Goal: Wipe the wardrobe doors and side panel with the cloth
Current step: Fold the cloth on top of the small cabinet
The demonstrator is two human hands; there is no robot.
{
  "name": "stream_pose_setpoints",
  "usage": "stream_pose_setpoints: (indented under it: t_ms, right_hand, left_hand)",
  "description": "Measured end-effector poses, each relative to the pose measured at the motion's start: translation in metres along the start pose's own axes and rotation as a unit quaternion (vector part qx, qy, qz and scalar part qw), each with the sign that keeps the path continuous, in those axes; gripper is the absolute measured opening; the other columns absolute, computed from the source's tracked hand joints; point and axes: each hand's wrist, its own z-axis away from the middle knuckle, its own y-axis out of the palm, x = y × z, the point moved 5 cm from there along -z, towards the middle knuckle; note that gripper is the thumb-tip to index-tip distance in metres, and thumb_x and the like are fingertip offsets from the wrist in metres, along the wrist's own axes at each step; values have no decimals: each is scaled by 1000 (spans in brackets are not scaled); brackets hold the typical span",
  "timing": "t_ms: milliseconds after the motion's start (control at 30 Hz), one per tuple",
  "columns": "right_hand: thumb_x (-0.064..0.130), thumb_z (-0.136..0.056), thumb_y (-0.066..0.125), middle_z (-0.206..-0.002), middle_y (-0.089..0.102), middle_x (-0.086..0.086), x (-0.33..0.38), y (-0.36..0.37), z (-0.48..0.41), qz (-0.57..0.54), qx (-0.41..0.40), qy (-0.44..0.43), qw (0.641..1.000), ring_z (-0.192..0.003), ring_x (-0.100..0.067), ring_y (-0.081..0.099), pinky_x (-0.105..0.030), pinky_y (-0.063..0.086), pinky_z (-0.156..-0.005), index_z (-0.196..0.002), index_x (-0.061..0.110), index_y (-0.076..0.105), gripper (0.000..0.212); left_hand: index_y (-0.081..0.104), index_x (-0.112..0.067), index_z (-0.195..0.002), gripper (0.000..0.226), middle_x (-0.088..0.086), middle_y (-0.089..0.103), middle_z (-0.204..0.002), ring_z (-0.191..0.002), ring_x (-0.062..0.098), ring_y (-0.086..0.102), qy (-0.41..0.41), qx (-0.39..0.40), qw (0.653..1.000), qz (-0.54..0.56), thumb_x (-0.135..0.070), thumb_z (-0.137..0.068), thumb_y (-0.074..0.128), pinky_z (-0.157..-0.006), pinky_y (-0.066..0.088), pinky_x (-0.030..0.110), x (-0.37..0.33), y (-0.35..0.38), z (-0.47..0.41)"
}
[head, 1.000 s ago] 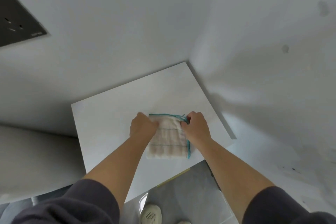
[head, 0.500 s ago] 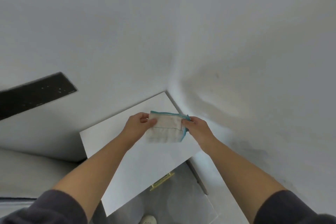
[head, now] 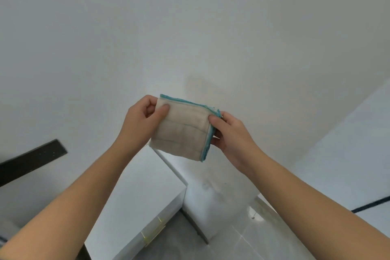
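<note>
A folded beige cloth (head: 183, 130) with a teal edge hangs in the air between both hands, in front of a white wall. My left hand (head: 141, 118) pinches its upper left corner with thumb and curled fingers. My right hand (head: 231, 133) pinches its right, teal-edged side. A large white panel (head: 341, 154) rises at the right; I cannot tell whether it belongs to the wardrobe. No wardrobe door is plainly in view.
A low white cabinet (head: 139, 196) with a gold handle (head: 155, 233) stands below the hands. A black strip (head: 31, 159) crosses the wall at left. Grey tiled floor (head: 242, 240) shows at the bottom.
Both hands have lifted the cloth off the low cabinet's top and raised it into the air. The camera has tilted up and the cabinet has dropped lower in view.
</note>
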Motion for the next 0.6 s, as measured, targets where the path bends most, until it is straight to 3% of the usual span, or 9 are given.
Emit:
stream_pose_setpoints:
  t_ms: [200, 333, 400, 500, 600]
  right_hand:
    - [13, -99, 49, -102, 65, -8, 50, -96, 104, 3, 14, -33, 999, -90, -20, 61, -45, 51, -93, -119, 1, 59, 25]
    - [18, -101, 47, -94, 68, 0, 65, -170, 164, 30, -2, -54, 998, -82, -14, 63, -37, 57, -78, -114, 9, 61, 21]
    - [23, -102, 43, -87, 67, 4, 70, -208, 190, 70, -35, -63, 995, -74, -11, 62, -32, 54, -68, -109, 14, 60, 20]
    - [30, -103, 39, -85, 66, 6, 77, -260, 215, 100, -94, -60, 989, -72, -11, 61, -32, 51, -68, -105, 20, 57, 21]
    - [32, -102, 37, -95, 65, 2, 84, -307, 227, 107, -150, -47, 982, -78, -15, 60, -34, 53, -71, -109, 21, 57, 24]
  left_hand:
    - [60, -13, -92, 13, -4, 71, -68, -58, 9, 62, 30, 61, 997, 24, -24, -97, 56, -55, 45, 19, -90, 86, 73]
    - [60, -14, -93, 14, 6, 72, -71, -56, 12, 61, 44, 89, 995, 16, -28, -96, 56, -52, 45, 19, -130, 156, 126]
    - [58, -19, -90, 14, 10, 70, -66, -53, 13, 58, 60, 102, 993, -3, -31, -96, 55, -50, 42, 20, -147, 195, 149]
    - [55, -23, -88, 15, 1, 66, -63, -52, 5, 56, 69, 118, 990, -29, -34, -97, 51, -48, 39, 15, -164, 253, 168]
    - [56, -21, -95, 18, -4, 67, -82, -64, 3, 59, 26, 129, 991, -32, -38, -97, 50, -56, 43, 17, -169, 308, 168]
